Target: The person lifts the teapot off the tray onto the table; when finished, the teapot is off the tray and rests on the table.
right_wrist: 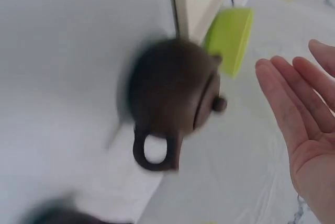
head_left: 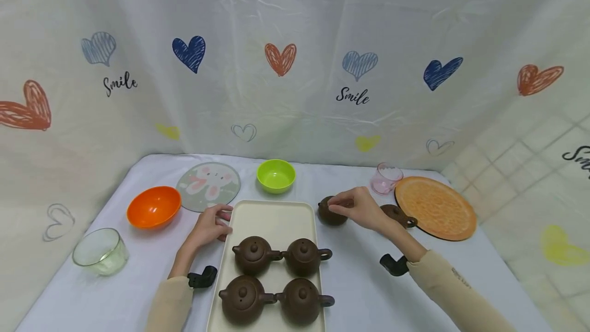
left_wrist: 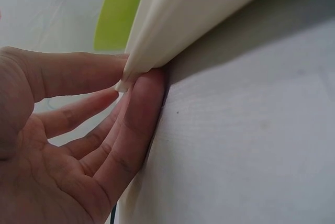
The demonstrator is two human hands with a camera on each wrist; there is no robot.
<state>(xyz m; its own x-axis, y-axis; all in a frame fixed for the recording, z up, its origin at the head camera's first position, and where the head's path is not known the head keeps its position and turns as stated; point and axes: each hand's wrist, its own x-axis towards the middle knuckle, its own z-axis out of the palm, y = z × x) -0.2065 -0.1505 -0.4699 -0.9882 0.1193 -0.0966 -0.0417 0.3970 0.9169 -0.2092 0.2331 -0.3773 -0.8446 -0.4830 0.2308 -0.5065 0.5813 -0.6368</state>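
My left hand [head_left: 211,225] pinches the left edge of a cream tray [head_left: 272,214], thumb above and a finger beneath the rim in the left wrist view. Several dark brown teapots [head_left: 301,301] stand on the tray's near half, in two rows. My right hand [head_left: 361,210] is above another brown teapot [head_left: 329,214] just right of the tray. In the right wrist view, the fingers [right_wrist: 293,98] are extended and apart from that teapot, which has its lid on and its loop handle showing. One more teapot [head_left: 395,213] sits behind my right wrist, partly hidden.
An orange bowl [head_left: 154,208], a glass bowl [head_left: 100,252] and a round rabbit mat [head_left: 209,186] are at the left. A green bowl [head_left: 276,175] stands beyond the tray. On the right are a pink glass cup [head_left: 386,178] and a round orange-brown board [head_left: 438,209].
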